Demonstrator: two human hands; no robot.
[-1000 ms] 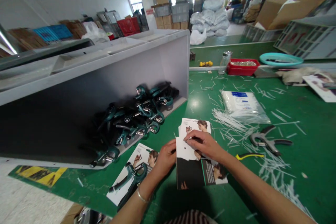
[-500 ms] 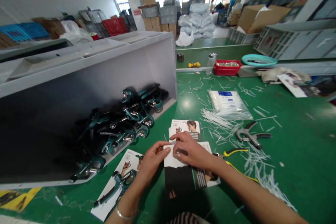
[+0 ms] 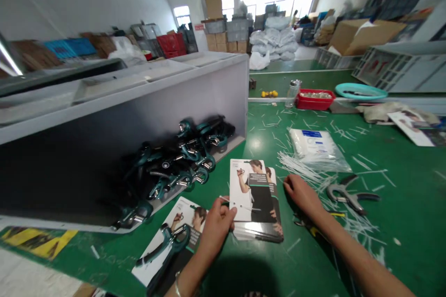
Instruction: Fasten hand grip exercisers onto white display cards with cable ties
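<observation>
My left hand [image 3: 219, 222] pinches the lower left edge of a printed packaging card [image 3: 261, 202], its picture side facing up. A thin white cable tie lies across the card near its small holes. Beneath sits a stack of similar cards [image 3: 275, 236]. To the right, my right hand [image 3: 301, 192] rests with curled fingers at the edge of a pile of white cable ties [image 3: 299, 167]; whatever its fingertips hold is hidden. Left of my left hand, a teal and black hand gripper [image 3: 167, 246] lies on another card [image 3: 181, 209].
A grey bin [image 3: 223, 74] on its side holds several hand grippers [image 3: 188, 153]. Grey-handled pliers [image 3: 348, 192] and yellow-handled cutters [image 3: 315, 232] lie by my right arm. Behind are a bag of cable ties [image 3: 315, 144], a red tray [image 3: 315, 104] and a glass jar [image 3: 292, 95].
The card in my left hand has gone from blank side up to picture side up. My right hand has left the cards and moved right to the cable ties. The view has tilted up.
</observation>
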